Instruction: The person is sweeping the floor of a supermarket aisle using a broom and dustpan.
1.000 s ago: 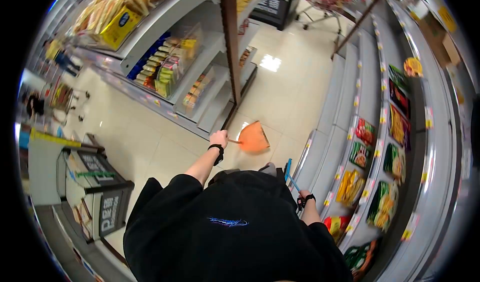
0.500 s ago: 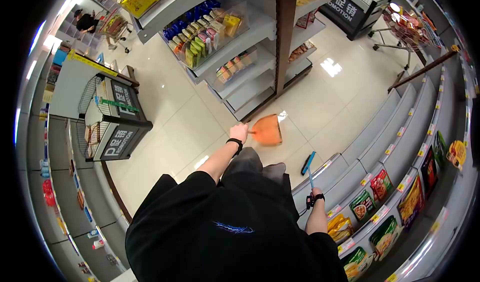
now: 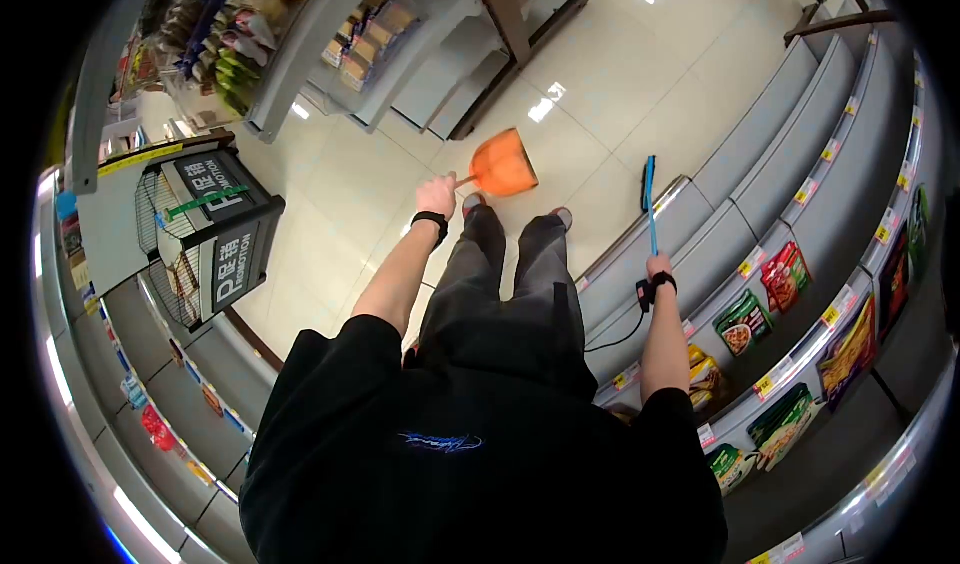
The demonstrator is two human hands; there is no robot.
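Observation:
My left hand (image 3: 437,195) is closed round the handle of an orange dustpan (image 3: 503,163), whose pan is over the tiled floor ahead of my feet. On the other side my right hand (image 3: 658,265) grips the blue handle of a small brush (image 3: 649,190). The brush head, with dark bristles, points away from me and overlaps the end of the lower right shelf (image 3: 690,204) in this view. Both wrists wear black bands, and a thin cable hangs from the right one.
Grey shelves with bagged foods (image 3: 745,322) curve along my right. Ahead on the left stands a shelf unit with a clear bin of packets (image 3: 370,34). A black promotion stand (image 3: 243,249) with wire baskets is at the left, beside more shelving (image 3: 200,404).
My view has tilted down and my feet now show. My right arm reaches further forward with the brush. The dustpan remains in my left hand, now turned somewhat.

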